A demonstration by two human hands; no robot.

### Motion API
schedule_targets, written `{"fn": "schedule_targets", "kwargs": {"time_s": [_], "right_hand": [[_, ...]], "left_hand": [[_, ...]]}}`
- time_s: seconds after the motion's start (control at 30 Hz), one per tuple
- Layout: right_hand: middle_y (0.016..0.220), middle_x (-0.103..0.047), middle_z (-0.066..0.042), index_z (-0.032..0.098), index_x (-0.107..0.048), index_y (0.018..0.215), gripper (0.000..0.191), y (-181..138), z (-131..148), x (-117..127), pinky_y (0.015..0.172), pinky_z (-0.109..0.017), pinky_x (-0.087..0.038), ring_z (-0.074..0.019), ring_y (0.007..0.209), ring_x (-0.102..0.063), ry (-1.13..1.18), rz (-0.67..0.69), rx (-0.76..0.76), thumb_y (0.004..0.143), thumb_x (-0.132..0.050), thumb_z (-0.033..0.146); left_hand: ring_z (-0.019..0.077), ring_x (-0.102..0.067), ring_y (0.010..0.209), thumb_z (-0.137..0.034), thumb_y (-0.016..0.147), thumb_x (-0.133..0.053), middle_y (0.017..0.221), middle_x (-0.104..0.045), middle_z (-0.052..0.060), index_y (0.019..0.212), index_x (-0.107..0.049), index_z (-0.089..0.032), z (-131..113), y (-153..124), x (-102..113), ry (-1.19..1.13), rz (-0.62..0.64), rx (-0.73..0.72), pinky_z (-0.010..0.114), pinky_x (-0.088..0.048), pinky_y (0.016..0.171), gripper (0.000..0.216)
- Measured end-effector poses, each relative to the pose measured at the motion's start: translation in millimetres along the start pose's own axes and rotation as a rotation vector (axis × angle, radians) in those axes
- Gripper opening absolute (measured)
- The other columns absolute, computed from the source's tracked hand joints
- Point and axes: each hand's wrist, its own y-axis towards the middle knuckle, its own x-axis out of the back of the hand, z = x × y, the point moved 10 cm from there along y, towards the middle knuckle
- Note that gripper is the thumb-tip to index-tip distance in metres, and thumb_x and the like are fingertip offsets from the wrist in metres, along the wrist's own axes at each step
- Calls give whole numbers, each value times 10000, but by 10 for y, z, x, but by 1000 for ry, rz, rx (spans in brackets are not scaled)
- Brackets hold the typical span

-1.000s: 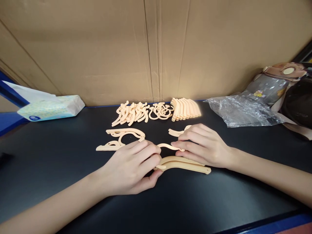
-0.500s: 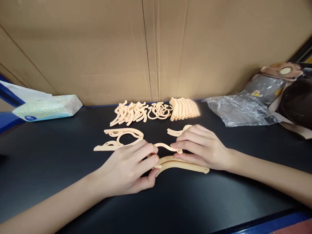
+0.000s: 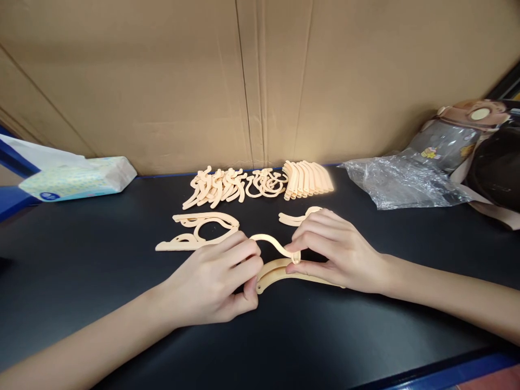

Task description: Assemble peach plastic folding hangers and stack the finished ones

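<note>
My left hand and my right hand meet over a curved peach plastic arm piece lying on the black table. Both hands are closed. The left pinches the arm's left end and one end of a thin curved peach strip. The right pinches the strip's other end down onto the arm. The strip arches up between the two hands.
Loose peach pieces lie left of my hands, one small piece behind the right hand. Rows of several more parts line the cardboard wall. A tissue pack sits far left; a plastic bag and bottle far right.
The thin strip has bowed higher between the hands. My right hand has slid left along the arm piece, covering more of it. The left hand stays in place.
</note>
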Motion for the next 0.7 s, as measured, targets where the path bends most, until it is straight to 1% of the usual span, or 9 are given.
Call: {"fn": "schedule_targets", "kwargs": {"time_s": [0.13,0.33,0.43,0.5,0.57,0.63,0.7], "right_hand": [[797,-610,-24,150,-621,893,165,18,-13,-2,735,-303,-398,-147,757,-514,22,9,-18,868,-649,311],[794,-614,-15,163,-616,902,176,37,-25,-9,734,-298,-392,-142,758,-508,40,13,-32,876,-637,336],[799,-623,-22,166,-619,907,187,25,-57,-10,730,-298,-389,-152,789,-530,43,21,-45,873,-640,349],[813,-637,-26,173,-617,902,185,16,-95,-5,729,-301,-387,-159,811,-550,50,26,-64,864,-652,351],[800,-647,-19,178,-606,870,184,13,-130,8,725,-302,-384,-161,807,-565,70,22,-80,842,-679,344],[752,-642,-2,182,-584,827,201,17,-157,24,710,-298,-383,-155,772,-567,101,11,-96,817,-708,340],[722,-624,11,186,-559,805,227,20,-195,30,690,-292,-391,-143,727,-556,133,2,-135,802,-721,345]], "left_hand": [[166,-445,664,-66,842,-420,694,-558,40,693,-535,-163,-34,10,-10,1,20,-35,306,-433,648,211],[158,-411,641,-61,835,-412,670,-511,34,677,-512,-164,-16,25,-24,-34,49,-14,310,-436,644,214],[156,-420,669,-68,844,-431,704,-532,37,694,-519,-161,10,7,-22,-43,48,1,285,-424,613,197],[147,-459,697,-75,860,-455,803,-571,49,765,-545,-156,36,-22,-3,-33,24,7,262,-421,596,154],[132,-504,723,-88,879,-486,973,-584,76,874,-576,-156,90,-59,27,4,-18,33,242,-431,586,113],[137,-554,784,-105,898,-497,1129,-549,109,978,-596,-166,159,-93,60,61,-63,76,236,-453,593,141],[160,-589,864,-118,920,-487,1201,-524,124,1056,-602,-177,220,-110,65,97,-78,117,244,-484,618,188]]}}
